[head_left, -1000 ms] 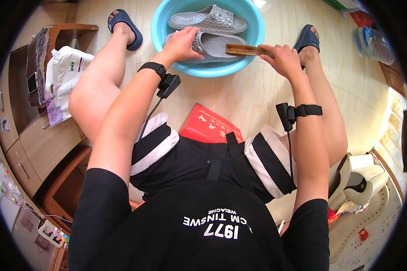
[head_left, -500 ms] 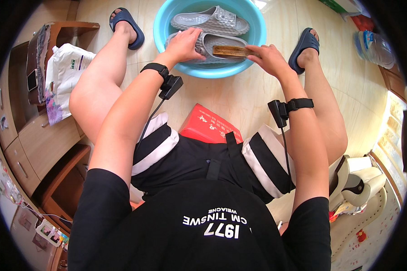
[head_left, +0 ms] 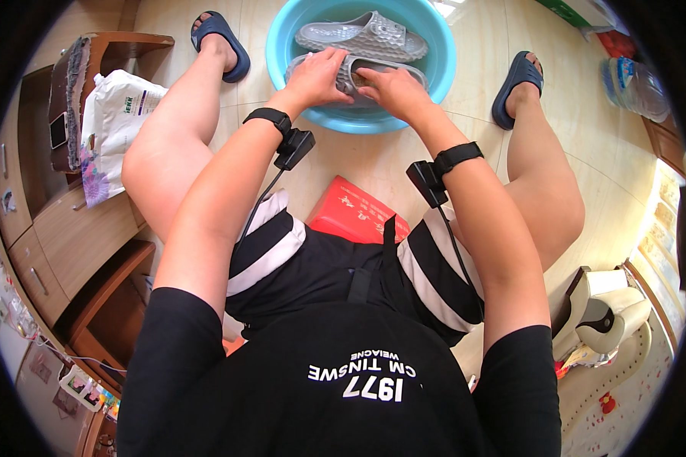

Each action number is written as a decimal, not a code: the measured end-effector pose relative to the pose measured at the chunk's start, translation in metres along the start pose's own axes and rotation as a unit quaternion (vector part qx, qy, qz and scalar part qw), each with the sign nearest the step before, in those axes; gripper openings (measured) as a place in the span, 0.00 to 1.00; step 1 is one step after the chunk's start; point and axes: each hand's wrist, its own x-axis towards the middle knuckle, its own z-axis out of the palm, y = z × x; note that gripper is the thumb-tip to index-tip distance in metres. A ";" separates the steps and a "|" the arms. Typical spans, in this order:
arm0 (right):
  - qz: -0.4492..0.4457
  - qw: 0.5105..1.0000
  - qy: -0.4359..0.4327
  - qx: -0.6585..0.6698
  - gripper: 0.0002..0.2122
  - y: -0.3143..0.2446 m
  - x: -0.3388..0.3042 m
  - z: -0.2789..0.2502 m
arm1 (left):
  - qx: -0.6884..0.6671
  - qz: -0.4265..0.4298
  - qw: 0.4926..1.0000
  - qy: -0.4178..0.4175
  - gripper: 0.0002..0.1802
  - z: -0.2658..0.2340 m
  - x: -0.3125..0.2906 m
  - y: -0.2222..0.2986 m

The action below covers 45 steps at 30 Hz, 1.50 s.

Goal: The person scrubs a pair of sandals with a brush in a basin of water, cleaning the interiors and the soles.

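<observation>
A blue basin (head_left: 370, 122) of water stands on the floor in front of me, holding two grey bumpy slide slippers. My left hand (head_left: 320, 78) is closed over the left part of the nearer slipper (head_left: 413, 72). Over the same slipper, my right hand (head_left: 392, 90) grips a wooden brush (head_left: 360, 80). Most of the brush is hidden beneath the hand and inside the slipper's strap, so its bristles cannot be seen. The farther slipper (head_left: 362, 38) lies in the basin behind, touched by neither hand.
My feet in dark blue slides (head_left: 520, 84) flank the basin. A red box (head_left: 351, 213) sits between my legs. Left are a white bag (head_left: 122, 114) and wooden drawers (head_left: 76, 236); at right, wrapped plastic bottles (head_left: 636, 87). Cables hang from both wrist straps.
My right hand has moved left with the brush, from the slipper's right side toward its middle, close to my left hand. The left hand stays on the slipper.
</observation>
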 end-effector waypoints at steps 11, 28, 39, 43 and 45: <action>0.115 0.993 -0.014 0.020 0.18 0.038 -0.033 -0.031 | -0.002 -0.011 1.000 -0.021 0.52 0.000 0.003 0.002; 0.169 0.981 -0.056 -0.070 0.18 0.084 -0.094 -0.081 | 0.006 0.000 1.000 -0.011 0.53 -0.001 0.003 0.001; 0.101 0.993 -0.053 -0.037 0.20 0.069 -0.080 -0.052 | -0.019 -0.016 1.000 -0.016 0.49 -0.001 0.002 0.006; 0.059 0.997 -0.042 -0.029 0.20 0.055 -0.062 -0.038 | -0.002 -0.009 1.000 -0.014 0.52 0.001 0.002 0.003; 0.089 0.993 -0.064 -0.032 0.21 0.043 -0.054 -0.030 | 0.008 -0.010 1.000 -0.017 0.53 0.001 0.003 0.003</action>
